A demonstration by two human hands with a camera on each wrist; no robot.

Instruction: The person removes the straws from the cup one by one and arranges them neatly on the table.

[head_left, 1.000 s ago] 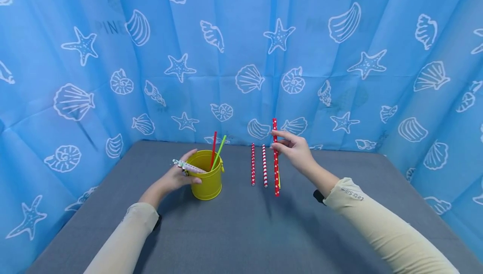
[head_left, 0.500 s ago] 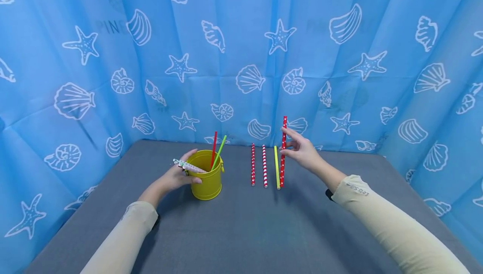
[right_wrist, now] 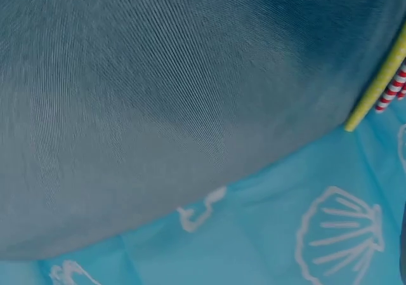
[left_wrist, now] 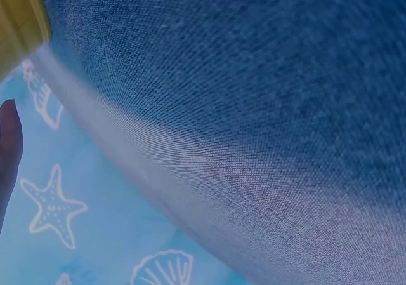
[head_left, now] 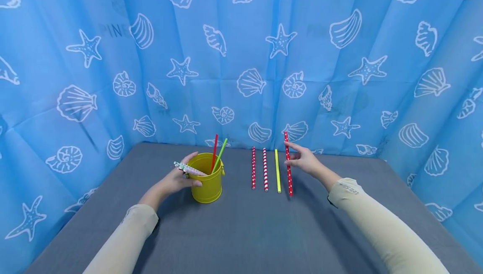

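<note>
My left hand (head_left: pixel 178 179) grips the yellow bucket (head_left: pixel 208 191) from its left side, thumb in front and fingers behind. In the bucket stand a red straw (head_left: pixel 214 152) and a green straw (head_left: pixel 220 155), while pale patterned straws (head_left: pixel 190 169) lean left over its rim. With thumb and fingers, my right hand (head_left: pixel 305 160) pinches a red straw with white stars (head_left: pixel 289 178), held roughly upright near the table. Just left of it lies a yellow straw (head_left: pixel 277 171), then a red-and-white striped straw (head_left: pixel 265 171) and a red straw with white dots (head_left: pixel 253 169).
The grey cloth-covered table (head_left: pixel 241 232) reaches back to a blue shell-print curtain (head_left: pixel 234 56), which also hangs along both sides. In the right wrist view, the yellow straw (right_wrist: pixel 379 85) and striped straw (right_wrist: pixel 388 97) show at the right edge.
My right hand has carried the star-patterned red straw to the right, past the yellow straw, and then lowered it. The yellow straw is now fully uncovered. My left hand and the bucket stay put.
</note>
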